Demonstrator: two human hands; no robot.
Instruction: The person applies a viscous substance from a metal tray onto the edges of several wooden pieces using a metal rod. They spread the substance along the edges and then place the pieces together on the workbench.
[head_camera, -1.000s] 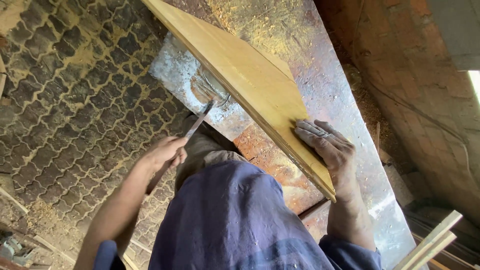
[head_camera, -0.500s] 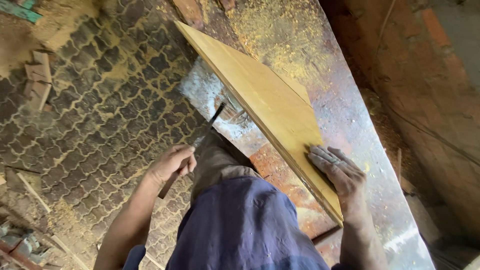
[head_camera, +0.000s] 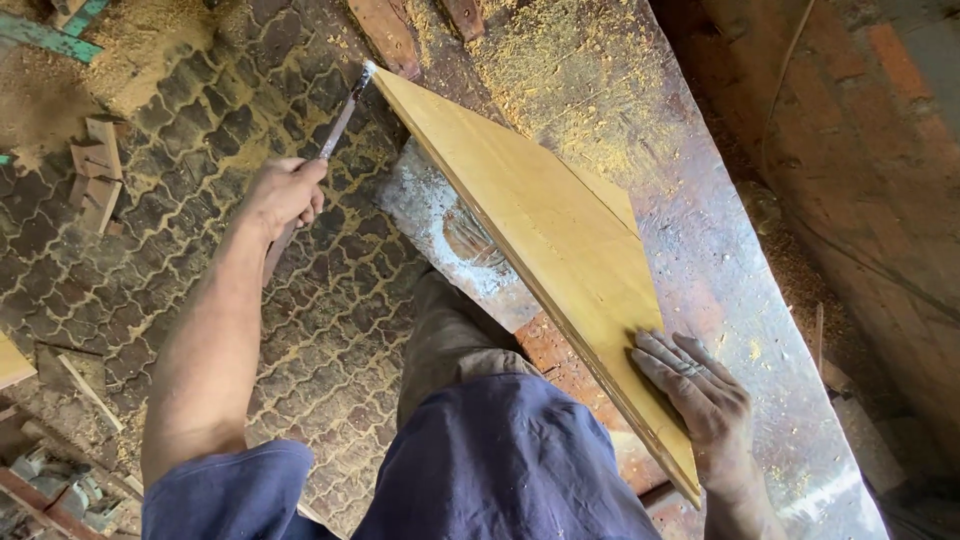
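A long, flat, yellow-tan wooden board (head_camera: 545, 250) lies at a slant on a worn, sawdust-strewn metal surface (head_camera: 700, 270), its near edge overhanging toward the person. The right hand (head_camera: 700, 395) lies open and flat, palm down, on the board's near end. The left hand (head_camera: 283, 192) is closed around the handle of a slim brush (head_camera: 335, 135) whose tip touches the board's far corner. Below the left hand spreads a floor of interlocking paving blocks (head_camera: 150, 250) dusted with sawdust. Small wooden offcuts (head_camera: 95, 175) lie well beyond that hand. No containers show.
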